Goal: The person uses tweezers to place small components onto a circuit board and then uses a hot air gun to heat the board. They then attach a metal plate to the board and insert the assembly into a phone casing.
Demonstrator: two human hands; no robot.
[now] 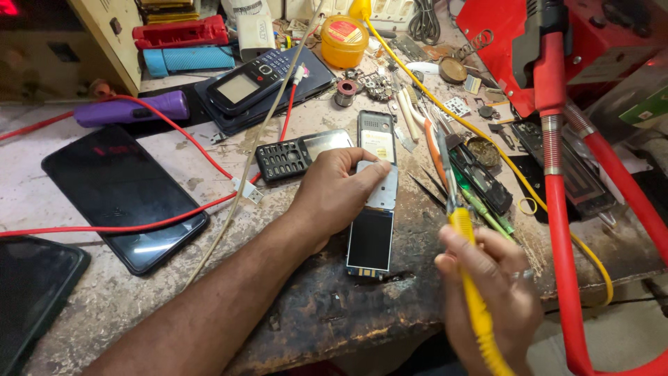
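My left hand point(335, 189) presses down on an opened keypad phone board point(376, 182) lying on the worn bench, fingertips on its pale metal keypad area. The board's small dark screen point(369, 239) points toward me. My right hand point(487, 278) grips a yellow-handled soldering iron point(470, 278), its tip raised just right of the board and not touching it. The iron's yellow cord point(487, 143) trails back across the bench.
A black phone front cover point(282, 158) lies left of the board. Two dark smartphones point(122, 195) sit at left under red wires point(174, 129). Tweezers, screwdrivers and small parts point(473, 177) clutter the right. A red hose point(557, 209) stands at right; a yellow flux tin point(344, 40) sits behind.
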